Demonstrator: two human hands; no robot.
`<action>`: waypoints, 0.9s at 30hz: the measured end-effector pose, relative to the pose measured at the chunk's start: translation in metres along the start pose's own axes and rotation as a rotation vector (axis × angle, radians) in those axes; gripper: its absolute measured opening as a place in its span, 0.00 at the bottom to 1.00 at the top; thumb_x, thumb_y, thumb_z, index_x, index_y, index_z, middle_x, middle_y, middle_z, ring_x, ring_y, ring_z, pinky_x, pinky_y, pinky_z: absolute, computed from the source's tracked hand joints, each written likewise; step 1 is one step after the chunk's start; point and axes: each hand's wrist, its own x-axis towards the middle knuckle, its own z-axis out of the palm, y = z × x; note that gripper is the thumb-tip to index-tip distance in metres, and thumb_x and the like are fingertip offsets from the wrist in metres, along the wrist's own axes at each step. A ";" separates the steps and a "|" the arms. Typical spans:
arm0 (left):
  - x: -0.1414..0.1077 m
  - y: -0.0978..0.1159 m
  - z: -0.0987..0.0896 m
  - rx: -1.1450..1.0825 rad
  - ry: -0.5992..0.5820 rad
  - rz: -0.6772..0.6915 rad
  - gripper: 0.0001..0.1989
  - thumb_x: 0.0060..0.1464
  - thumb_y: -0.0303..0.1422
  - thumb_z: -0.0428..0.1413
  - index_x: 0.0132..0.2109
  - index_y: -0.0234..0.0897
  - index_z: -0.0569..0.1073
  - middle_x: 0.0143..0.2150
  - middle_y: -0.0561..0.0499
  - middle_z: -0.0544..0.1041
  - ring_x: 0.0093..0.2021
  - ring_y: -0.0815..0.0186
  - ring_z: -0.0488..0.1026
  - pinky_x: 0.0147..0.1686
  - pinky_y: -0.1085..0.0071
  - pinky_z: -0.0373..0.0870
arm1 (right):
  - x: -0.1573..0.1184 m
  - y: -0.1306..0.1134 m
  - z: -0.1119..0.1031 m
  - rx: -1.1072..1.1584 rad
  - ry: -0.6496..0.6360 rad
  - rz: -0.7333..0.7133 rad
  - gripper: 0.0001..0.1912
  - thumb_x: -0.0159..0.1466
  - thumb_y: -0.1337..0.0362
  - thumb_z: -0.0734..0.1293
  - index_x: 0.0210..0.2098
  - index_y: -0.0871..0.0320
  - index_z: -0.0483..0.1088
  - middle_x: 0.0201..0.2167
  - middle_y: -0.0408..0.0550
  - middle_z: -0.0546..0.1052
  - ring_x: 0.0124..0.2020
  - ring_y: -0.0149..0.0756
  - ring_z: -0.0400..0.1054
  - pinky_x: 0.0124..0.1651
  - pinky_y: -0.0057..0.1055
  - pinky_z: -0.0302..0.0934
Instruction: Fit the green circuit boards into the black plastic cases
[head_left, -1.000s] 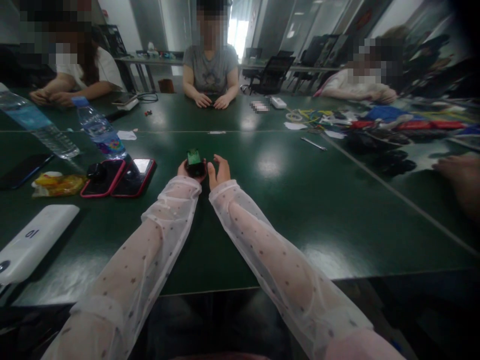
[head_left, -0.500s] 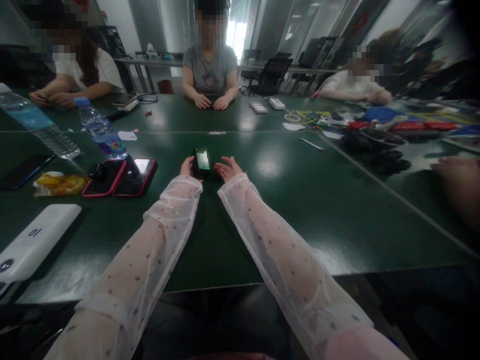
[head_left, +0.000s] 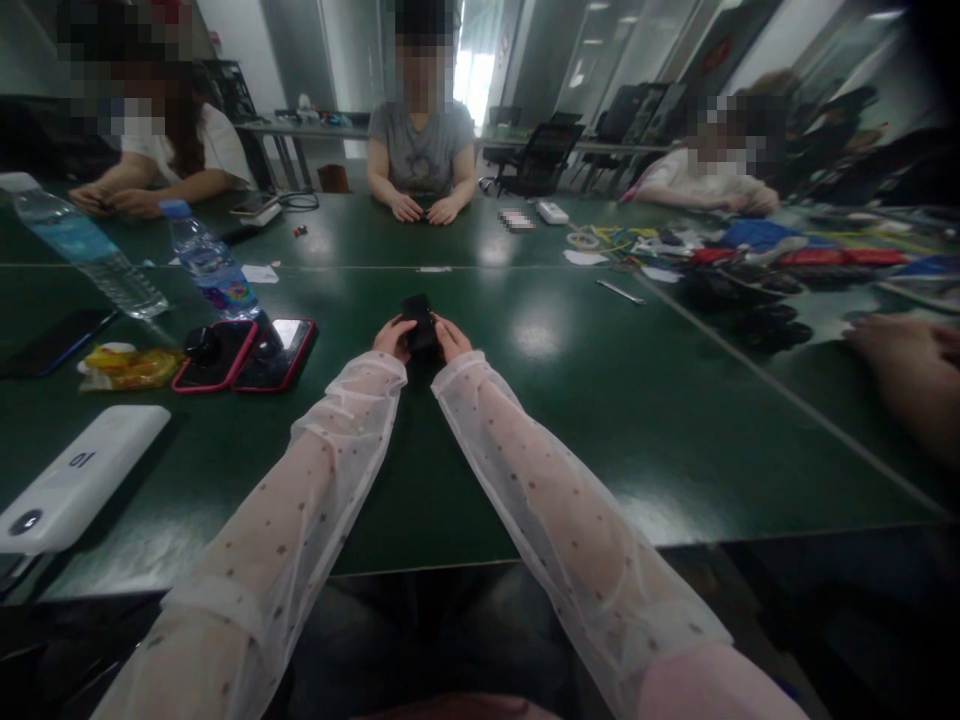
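Note:
Held between both hands over the green table (head_left: 525,420) is a small black device (head_left: 419,322), whose upward face looks dark and shows no lit picture. My left hand (head_left: 392,338) grips its left edge, the thumb lying across the near side. On the opposite edge, my right hand (head_left: 451,338) closes its fingers against the device. Whether the device touches the tabletop I cannot tell. Sheer white sleeves with dark stars cover both forearms.
To the left stand water bottles (head_left: 214,265). Nearer lie phones with red edges (head_left: 277,355), a yellow packet (head_left: 131,368) and a white power bank (head_left: 90,470). A wrench (head_left: 621,292) and a heap of cables (head_left: 622,240) lie right. Several people sit around; one person's hand (head_left: 904,340) rests at right.
My right hand has moved from apart and spread to gripping the device. The device's lit green screen no longer shows; a dark face is up instead.

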 end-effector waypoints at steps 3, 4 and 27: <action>0.000 -0.003 0.003 0.079 0.070 0.065 0.20 0.47 0.24 0.66 0.48 0.37 0.76 0.34 0.52 0.80 0.33 0.65 0.79 0.41 0.69 0.75 | 0.002 0.000 -0.001 0.040 0.007 0.045 0.17 0.62 0.55 0.69 0.46 0.58 0.77 0.50 0.52 0.80 0.56 0.40 0.73 0.64 0.47 0.62; 0.001 -0.004 0.003 0.098 0.063 0.085 0.19 0.47 0.24 0.66 0.48 0.38 0.76 0.36 0.51 0.80 0.36 0.65 0.79 0.43 0.68 0.75 | 0.003 0.001 -0.001 0.054 0.009 0.056 0.17 0.62 0.54 0.70 0.46 0.58 0.77 0.50 0.52 0.80 0.55 0.40 0.73 0.64 0.47 0.63; -0.021 -0.005 0.002 0.499 0.086 0.440 0.19 0.44 0.33 0.71 0.45 0.39 0.80 0.40 0.47 0.81 0.48 0.59 0.77 0.49 0.71 0.70 | -0.001 -0.004 0.004 0.010 0.136 0.206 0.11 0.64 0.53 0.68 0.41 0.52 0.69 0.33 0.40 0.76 0.36 0.35 0.75 0.51 0.41 0.70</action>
